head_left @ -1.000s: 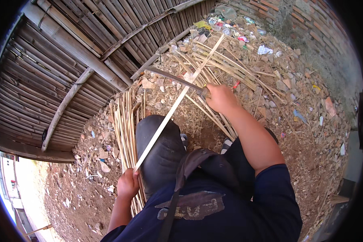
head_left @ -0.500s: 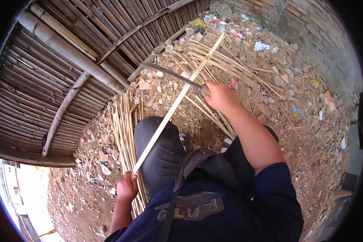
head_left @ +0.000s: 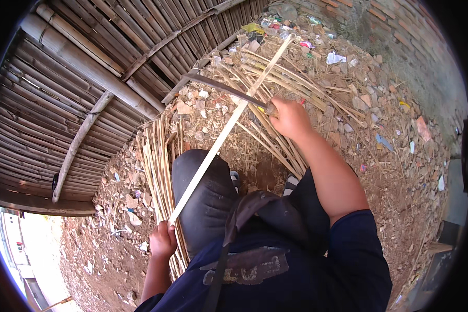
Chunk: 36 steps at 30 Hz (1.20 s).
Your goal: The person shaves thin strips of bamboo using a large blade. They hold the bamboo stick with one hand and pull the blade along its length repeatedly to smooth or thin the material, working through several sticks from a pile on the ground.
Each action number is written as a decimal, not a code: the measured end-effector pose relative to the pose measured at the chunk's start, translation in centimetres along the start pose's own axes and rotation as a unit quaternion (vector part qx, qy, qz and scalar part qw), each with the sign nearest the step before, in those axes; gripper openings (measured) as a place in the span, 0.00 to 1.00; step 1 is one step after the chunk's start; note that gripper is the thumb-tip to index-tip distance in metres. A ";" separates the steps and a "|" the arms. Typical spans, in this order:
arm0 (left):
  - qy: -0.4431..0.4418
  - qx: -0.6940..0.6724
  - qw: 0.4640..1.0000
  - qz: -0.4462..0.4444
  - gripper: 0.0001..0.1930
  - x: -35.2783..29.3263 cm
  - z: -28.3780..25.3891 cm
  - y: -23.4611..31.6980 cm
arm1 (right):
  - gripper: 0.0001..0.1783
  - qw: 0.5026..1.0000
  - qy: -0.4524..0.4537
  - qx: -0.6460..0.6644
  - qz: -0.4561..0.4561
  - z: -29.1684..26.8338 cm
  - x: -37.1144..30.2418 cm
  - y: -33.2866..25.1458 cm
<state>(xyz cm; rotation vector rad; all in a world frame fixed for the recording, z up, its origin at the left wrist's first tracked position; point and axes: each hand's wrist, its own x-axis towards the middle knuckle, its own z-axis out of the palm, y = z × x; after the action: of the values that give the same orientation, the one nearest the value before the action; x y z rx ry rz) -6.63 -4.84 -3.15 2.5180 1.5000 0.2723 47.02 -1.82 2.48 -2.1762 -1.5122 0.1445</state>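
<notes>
A long pale bamboo strip point(head_left: 213, 148) slants from my left knee up to the far ground litter. Its near end is gripped in my left hand point(head_left: 163, 238), closed beside my left thigh. My right hand point(head_left: 290, 118) is wrapped round the handle of a long dark-bladed knife point(head_left: 223, 88). The blade lies across the strip, pointing to the far left, and appears to touch it. Most of the handle is hidden by my fingers. A bundle of thin bamboo strips point(head_left: 155, 166) lies along the left of my left leg.
More split strips point(head_left: 291, 83) lie on the ground ahead, some reaching between my feet. A bamboo slat wall point(head_left: 47, 104) rises at left, a brick wall point(head_left: 400, 36) at far right. Broken stones and litter point(head_left: 335, 58) cover the dirt ground point(head_left: 390, 208).
My right hand and the knife have moved slightly right and toward me along the strip. My left hand keeps its place and grip.
</notes>
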 end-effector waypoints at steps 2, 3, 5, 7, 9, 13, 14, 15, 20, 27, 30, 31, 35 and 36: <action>-0.019 -0.010 0.999 -0.028 0.10 -0.4 1.3 -0.4 | 0.27 0.994 -0.057 -0.038 -0.088 -0.6 -0.2 -0.1; -0.002 -0.013 1.000 -0.019 0.10 -0.2 1.6 -0.2 | 0.27 0.994 -0.055 -0.039 -0.086 -0.6 -0.1 0.3; 0.040 0.008 0.999 -0.005 0.10 0.0 1.9 0.1 | 0.15 0.999 -0.037 -0.013 0.013 0.2 0.4 1.5; 0.045 0.012 0.999 0.004 0.11 0.6 1.2 0.4 | 0.16 0.999 -0.019 0.003 0.040 1.5 1.0 3.5; 0.036 0.030 0.999 0.002 0.11 0.6 0.4 0.3 | 0.16 0.998 -0.006 0.024 0.061 1.7 1.3 3.8; 0.029 0.001 1.000 -0.009 0.11 0.1 0.3 0.5 | 0.16 0.998 -0.020 -0.005 -0.061 0.1 0.2 0.4; 0.027 0.002 1.000 -0.008 0.11 -0.1 0.6 0.4 | 0.12 0.991 -0.016 -0.016 -0.129 0.4 -0.1 0.0; 0.030 -0.005 1.000 -0.006 0.11 -0.1 0.9 0.4 | 0.07 0.981 0.013 -0.039 -0.189 0.5 -0.3 -0.2; 0.060 0.025 0.998 -0.013 0.12 0.4 0.7 0.8 | 0.12 0.999 -0.034 0.030 -0.006 1.4 1.1 2.4; 0.031 -0.008 0.998 -0.054 0.16 1.0 -3.0 3.1 | 0.17 0.992 -0.010 0.085 0.093 0.0 1.1 2.8; -0.025 -0.031 0.998 -0.055 0.16 1.7 -4.6 3.7 | 0.16 0.996 -0.028 0.076 0.047 0.1 0.4 2.0; -0.025 -0.030 0.998 -0.054 0.16 1.9 -4.8 3.9 | 0.16 0.997 -0.008 0.082 0.002 0.4 0.2 1.8; -0.027 0.024 0.994 -0.100 0.16 2.1 -5.2 5.4 | 0.16 0.996 -0.041 0.054 -0.058 0.7 -0.7 -0.1; -0.014 0.024 0.992 -0.126 0.16 2.1 -5.3 5.8 | 0.16 0.996 -0.041 0.058 -0.057 0.8 -0.7 -0.5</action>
<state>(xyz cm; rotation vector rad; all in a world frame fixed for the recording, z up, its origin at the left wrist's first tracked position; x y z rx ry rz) -2.10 -5.34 3.57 2.3211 1.8101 0.1633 46.05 -2.06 1.82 -2.0112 -1.6266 0.2784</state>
